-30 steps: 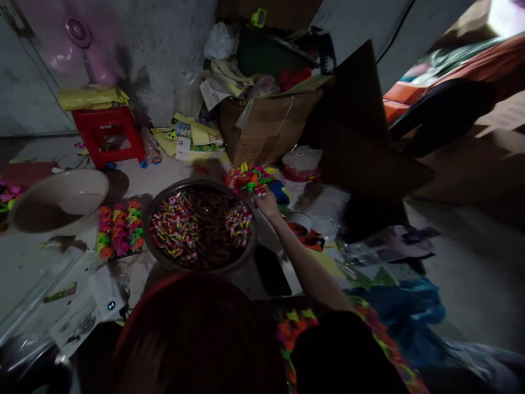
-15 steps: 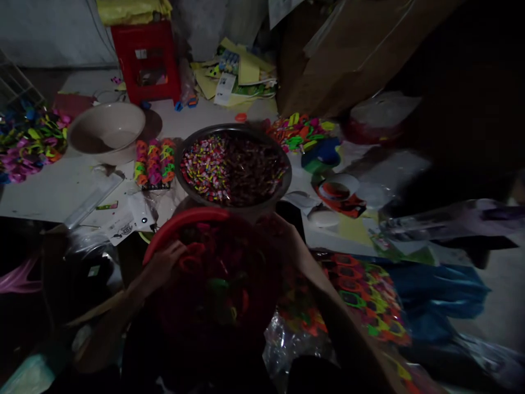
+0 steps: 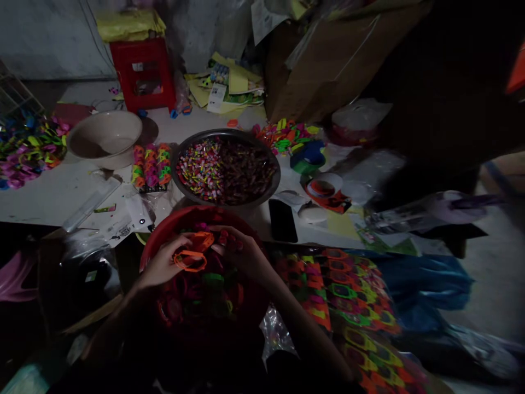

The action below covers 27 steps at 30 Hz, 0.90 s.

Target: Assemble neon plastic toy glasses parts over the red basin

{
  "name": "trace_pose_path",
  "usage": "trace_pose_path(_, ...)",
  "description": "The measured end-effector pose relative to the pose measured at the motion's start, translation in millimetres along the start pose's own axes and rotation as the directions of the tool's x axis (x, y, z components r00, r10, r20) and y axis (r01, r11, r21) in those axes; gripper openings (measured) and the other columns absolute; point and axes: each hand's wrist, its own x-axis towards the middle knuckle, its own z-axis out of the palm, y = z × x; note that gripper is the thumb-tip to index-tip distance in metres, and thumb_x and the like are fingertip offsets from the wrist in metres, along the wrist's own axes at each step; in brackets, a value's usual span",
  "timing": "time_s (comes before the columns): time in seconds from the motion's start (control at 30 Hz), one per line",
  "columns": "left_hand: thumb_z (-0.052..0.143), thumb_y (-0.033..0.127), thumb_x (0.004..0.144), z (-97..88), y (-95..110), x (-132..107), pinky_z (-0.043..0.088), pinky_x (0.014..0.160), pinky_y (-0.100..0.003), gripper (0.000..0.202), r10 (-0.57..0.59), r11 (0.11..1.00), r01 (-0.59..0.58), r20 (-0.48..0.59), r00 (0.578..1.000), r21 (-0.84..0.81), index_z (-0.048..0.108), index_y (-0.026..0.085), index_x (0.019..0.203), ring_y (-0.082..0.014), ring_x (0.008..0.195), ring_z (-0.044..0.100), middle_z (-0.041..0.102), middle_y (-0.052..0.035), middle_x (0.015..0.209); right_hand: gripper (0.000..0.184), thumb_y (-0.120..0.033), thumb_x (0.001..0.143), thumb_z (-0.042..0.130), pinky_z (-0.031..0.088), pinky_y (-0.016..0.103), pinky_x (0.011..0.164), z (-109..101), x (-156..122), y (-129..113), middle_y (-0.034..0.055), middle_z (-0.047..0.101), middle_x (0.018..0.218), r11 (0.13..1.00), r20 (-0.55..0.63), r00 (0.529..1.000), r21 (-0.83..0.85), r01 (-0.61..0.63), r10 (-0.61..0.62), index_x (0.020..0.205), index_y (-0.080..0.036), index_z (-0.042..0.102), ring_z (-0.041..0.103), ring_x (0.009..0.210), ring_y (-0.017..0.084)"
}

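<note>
Both my hands meet over a red basin [image 3: 162,227] full of coloured plastic toy pieces on my lap. My left hand [image 3: 162,265] and my right hand [image 3: 241,253] are closed together on an orange toy glasses frame [image 3: 192,253], left on its lower ring, right on its upper end. Beyond the basin stands a metal bowl [image 3: 266,150] heaped with small multicoloured pieces. A sheet of bright toy glasses [image 3: 353,298] lies to my right.
A black phone [image 3: 283,220] lies by the metal bowl. A beige bowl [image 3: 104,137], a rack of coloured rings [image 3: 151,167], a red stool [image 3: 141,71], a cardboard box [image 3: 328,60] and a tape roll [image 3: 326,186] crowd the floor. Loose toys [image 3: 27,153] pile at left.
My right hand came back from the toy pile beyond the metal bowl to the red basin. Both hands now hold an orange glasses frame. The view tilted downward.
</note>
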Motion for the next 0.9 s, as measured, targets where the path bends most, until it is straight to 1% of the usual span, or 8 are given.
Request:
trace_pose_path(0.13,0.063,0.028,0.082,-1.1,10.5,-0.6,0.050,0.092,-0.032,0.025,-0.010,0.996,0.015,0.056,0.998,-0.091,0.063,0.020,0.106,-0.0218,0.106,0.063,0.066,-0.0091,0.118,0.035,-0.034,0.082,0.066,0.049,0.028,0.085,-3.2,-1.1,-5.2,0.0046,0.068,0.111,0.996,0.049,0.996,-0.024,0.081,-0.079,0.114,-0.022,0.063,0.064,0.100,0.020)
trace_pose_path(0.23,0.058,0.027,0.085,-1.4,9.9,-2.0,0.048,0.096,-0.033,0.028,0.033,0.993,-0.021,0.101,0.994,-0.116,0.064,0.022,0.112,-0.0215,0.108,0.063,0.065,-0.0074,0.122,0.028,-0.032,0.080,0.067,0.049,0.025,0.078,-5.8,-2.7,-6.8,0.0037,0.070,0.101,0.990,0.059,0.990,-0.061,0.128,-0.125,0.106,-0.020,0.064,0.065,0.089,0.017)
trace_pose_path(0.3,0.054,0.031,0.088,-1.0,6.4,-3.2,0.045,0.102,-0.036,0.027,0.024,0.994,-0.015,0.087,0.996,-0.107,0.067,0.022,0.111,-0.0226,0.111,0.061,0.066,-0.0070,0.122,0.023,-0.033,0.079,0.069,0.048,0.023,0.071,-8.1,-3.4,-6.1,0.0021,0.069,0.090,0.986,0.054,0.989,-0.086,0.142,-0.138,0.097,-0.019,0.065,0.063,0.078,0.015)
trace_pose_path(0.43,0.044,0.040,0.093,-1.5,0.2,-2.6,0.038,0.109,-0.038,0.037,-0.064,0.991,0.055,-0.069,0.996,-0.125,0.064,0.022,0.119,-0.0236,0.121,0.056,0.064,-0.0069,0.127,0.020,-0.032,0.076,0.070,0.045,0.019,0.061,-13.5,-3.1,-3.0,-0.0008,0.064,0.078,0.985,0.024,0.992,-0.117,0.130,-0.128,0.088,-0.018,0.063,0.057,0.066,0.011)
trace_pose_path(0.57,0.043,0.037,0.094,-4.7,1.8,3.2,0.031,0.114,-0.038,0.042,-0.024,0.990,-0.003,-0.194,0.981,-0.139,0.051,0.025,0.134,-0.0210,0.133,0.045,0.053,-0.0054,0.141,0.019,-0.032,0.075,0.069,0.046,0.020,0.062,-14.7,-1.4,-2.5,-0.0001,0.064,0.079,0.991,-0.073,0.991,-0.087,0.102,-0.109,0.087,-0.019,0.062,0.057,0.069,0.012)
trace_pose_path(0.63,0.042,0.034,0.095,-5.6,4.7,5.6,0.034,0.111,-0.038,0.041,-0.020,0.989,-0.010,-0.202,0.979,-0.145,0.051,0.025,0.134,-0.0205,0.129,0.048,0.057,-0.0057,0.137,0.020,-0.033,0.075,0.069,0.046,0.020,0.061,-12.5,-0.6,-2.6,-0.0003,0.063,0.078,0.993,-0.096,0.991,-0.082,0.088,-0.096,0.087,-0.019,0.061,0.056,0.067,0.012)
trace_pose_path(0.77,0.042,0.029,0.093,-2.3,8.2,6.6,0.047,0.093,-0.032,0.035,-0.084,0.981,0.054,-0.158,0.984,-0.185,0.057,0.023,0.125,-0.0184,0.103,0.063,0.067,-0.0051,0.117,0.020,-0.032,0.074,0.069,0.043,0.019,0.057,-6.3,0.8,0.1,-0.0012,0.061,0.074,0.994,-0.123,0.989,-0.093,0.066,-0.077,0.085,-0.019,0.059,0.052,0.062,0.011)
trace_pose_path(0.9,0.042,0.028,0.089,6.3,7.3,6.4,0.046,0.091,-0.029,0.033,-0.181,0.953,0.128,-0.176,0.968,-0.275,0.060,0.023,0.117,-0.0176,0.103,0.061,0.066,-0.0028,0.114,0.020,-0.032,0.074,0.067,0.042,0.019,0.056,-1.9,1.4,3.7,-0.0017,0.060,0.072,0.995,-0.121,0.991,-0.093,0.047,-0.058,0.086,-0.018,0.059,0.050,0.060,0.010)
